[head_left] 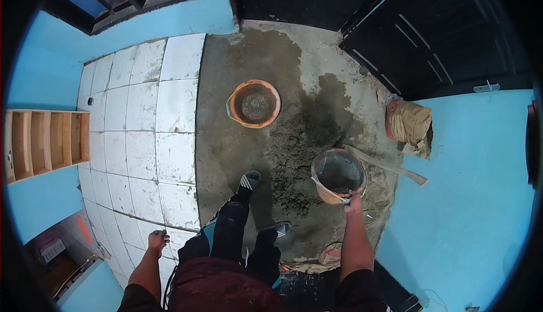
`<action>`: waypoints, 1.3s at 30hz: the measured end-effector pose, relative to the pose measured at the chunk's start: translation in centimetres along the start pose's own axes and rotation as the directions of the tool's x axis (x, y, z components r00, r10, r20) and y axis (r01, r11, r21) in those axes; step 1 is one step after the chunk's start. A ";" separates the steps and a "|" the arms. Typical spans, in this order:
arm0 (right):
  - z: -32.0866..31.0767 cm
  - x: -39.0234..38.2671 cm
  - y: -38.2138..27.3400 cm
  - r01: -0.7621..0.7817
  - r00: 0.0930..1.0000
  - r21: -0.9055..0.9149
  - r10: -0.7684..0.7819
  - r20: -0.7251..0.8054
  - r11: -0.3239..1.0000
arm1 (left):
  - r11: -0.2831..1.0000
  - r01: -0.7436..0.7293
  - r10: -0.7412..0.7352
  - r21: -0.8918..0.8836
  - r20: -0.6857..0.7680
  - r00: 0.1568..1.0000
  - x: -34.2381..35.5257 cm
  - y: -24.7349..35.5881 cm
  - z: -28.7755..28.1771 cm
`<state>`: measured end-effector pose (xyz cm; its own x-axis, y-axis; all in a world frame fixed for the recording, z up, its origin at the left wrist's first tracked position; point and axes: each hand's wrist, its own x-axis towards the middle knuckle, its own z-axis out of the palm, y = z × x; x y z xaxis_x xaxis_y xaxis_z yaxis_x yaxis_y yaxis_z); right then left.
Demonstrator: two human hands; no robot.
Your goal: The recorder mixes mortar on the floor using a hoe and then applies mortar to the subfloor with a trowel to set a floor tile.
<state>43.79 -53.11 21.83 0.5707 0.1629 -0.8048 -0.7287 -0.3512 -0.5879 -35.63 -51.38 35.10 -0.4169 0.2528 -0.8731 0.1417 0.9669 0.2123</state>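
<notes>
My right hand (353, 201) is closed on the near rim of an orange bucket (328, 194), where its handle also runs. Grey, wet-looking contents (341, 171) show inside the bucket. My left hand (159, 239) hangs over the white tiles with its fingers curled in, and nothing shows in it. Farther off, a second orange bucket (276, 104) stands on the wet floor with some grey matter at its bottom. Loose, dark wet mortar (294, 168) lies spread on the floor between the two buckets and my feet.
White floor tiles (141, 148) cover the left side, ending at a straight edge. Beside the held bucket lies a long wooden handle (390, 166). A brown paper sack (411, 122) leans at the right wall. A wooden shelf (48, 142) stands left, a black door (435, 35) far right.
</notes>
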 end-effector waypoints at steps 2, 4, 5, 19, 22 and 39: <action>0.1 -0.3 -0.4 0.029 0.998 0.035 -0.031 0.059 0.999 | 1.000 0.018 -0.018 -0.002 -0.004 1.000 0.0 0.6 0.5; -1.0 -1.1 -0.3 -0.027 1.000 -0.027 0.026 -0.016 0.999 | 1.000 0.012 -0.013 -0.012 -0.013 1.000 0.1 0.8 0.5; -1.3 -1.3 0.2 -0.028 0.998 0.040 0.031 -0.059 0.999 | 1.000 0.007 -0.007 -0.006 -0.010 1.000 0.2 1.0 0.6; -11.2 -5.1 10.2 -0.133 0.974 0.146 0.157 -0.161 0.980 | 0.981 -0.093 0.086 0.173 0.052 0.995 -0.4 3.9 2.5; -12.6 -6.1 11.7 -0.207 0.933 -0.027 0.189 -0.306 0.978 | 0.972 -0.134 0.127 0.192 0.053 0.991 -0.9 4.3 3.4; -5.9 -10.2 9.3 -0.227 0.923 -0.255 0.124 -0.364 0.940 | 0.974 -0.115 0.109 0.196 0.037 0.993 -0.7 3.8 2.6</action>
<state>33.41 -63.46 25.01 0.5742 -0.2293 -0.7860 -0.7180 -0.6023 -0.3488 -32.44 -47.94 35.41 -0.3655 0.3556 -0.8602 0.3618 0.9057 0.2207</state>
